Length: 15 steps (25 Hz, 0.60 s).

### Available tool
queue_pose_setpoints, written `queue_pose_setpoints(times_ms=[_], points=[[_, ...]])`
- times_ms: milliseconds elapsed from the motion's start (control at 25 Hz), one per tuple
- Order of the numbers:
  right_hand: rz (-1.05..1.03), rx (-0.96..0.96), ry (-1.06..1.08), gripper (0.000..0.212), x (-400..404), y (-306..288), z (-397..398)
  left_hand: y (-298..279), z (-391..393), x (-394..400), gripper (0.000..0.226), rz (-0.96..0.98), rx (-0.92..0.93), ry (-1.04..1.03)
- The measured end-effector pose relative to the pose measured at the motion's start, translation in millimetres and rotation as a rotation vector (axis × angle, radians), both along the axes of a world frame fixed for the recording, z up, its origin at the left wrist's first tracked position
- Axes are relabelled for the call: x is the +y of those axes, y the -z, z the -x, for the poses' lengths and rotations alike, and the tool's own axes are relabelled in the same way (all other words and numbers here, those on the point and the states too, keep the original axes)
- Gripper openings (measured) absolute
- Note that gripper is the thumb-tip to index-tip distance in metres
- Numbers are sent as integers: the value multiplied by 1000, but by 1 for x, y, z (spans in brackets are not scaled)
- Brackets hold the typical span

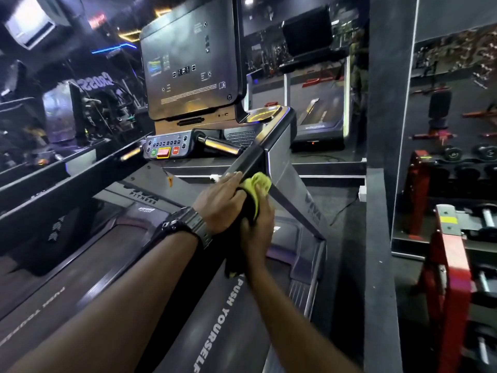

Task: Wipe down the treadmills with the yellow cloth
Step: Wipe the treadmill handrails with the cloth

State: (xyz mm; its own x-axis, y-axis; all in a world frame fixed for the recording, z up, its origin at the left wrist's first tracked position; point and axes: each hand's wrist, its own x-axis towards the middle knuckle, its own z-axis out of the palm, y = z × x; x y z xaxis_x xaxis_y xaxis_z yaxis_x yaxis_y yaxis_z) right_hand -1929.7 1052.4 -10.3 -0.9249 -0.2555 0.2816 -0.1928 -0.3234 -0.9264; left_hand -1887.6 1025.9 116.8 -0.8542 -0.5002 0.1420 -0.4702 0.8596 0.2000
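I stand on a treadmill whose black right handrail (pixel 251 160) slopes from the console down toward me. My left hand (pixel 219 200), with a watch on its wrist, rests on top of the rail, fingers laid along it. My right hand (pixel 255 228) is just to its right and grips the bunched yellow cloth (pixel 260 181), holding it against the rail's upper right side. A small yellow corner of cloth hangs below the rail (pixel 233 274). The treadmill belt (pixel 215 332) reads "PUSH YOURSELF".
The console screen (pixel 193 63) stands ahead with a button panel (pixel 164 151) beneath it. A second treadmill (pixel 53 184) runs along the left. A grey ledge and pillar (pixel 379 238) border the right, with a red weight rack (pixel 451 265) beyond. Mirrors line the far wall.
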Motion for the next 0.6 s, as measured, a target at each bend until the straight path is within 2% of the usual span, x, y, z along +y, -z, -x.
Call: queue_pose_setpoints(times_ms=[80, 120, 240, 360, 440, 520, 600], points=[[51, 68, 8, 68, 5, 15, -34, -2, -1, 5, 64, 12, 5, 1], [62, 97, 13, 68, 4, 11, -25, -1, -1, 7, 65, 22, 1, 11], [-52, 52, 48, 70, -15, -20, 55, -4, -2, 16, 80, 37, -45, 15], [-117, 2, 78, 71, -21, -38, 103, -4, -1, 13, 81, 14, -20, -11], [-74, -20, 40, 72, -15, -25, 68, -4, -2, 11, 74, -37, 43, -28], [-9, 72, -11, 74, -4, 0, 17, -4, -2, 4, 63, -104, 91, -57], [-9, 171, -23, 75, 3, 8, 9, -7, -3, -1, 69, -162, 89, -57]])
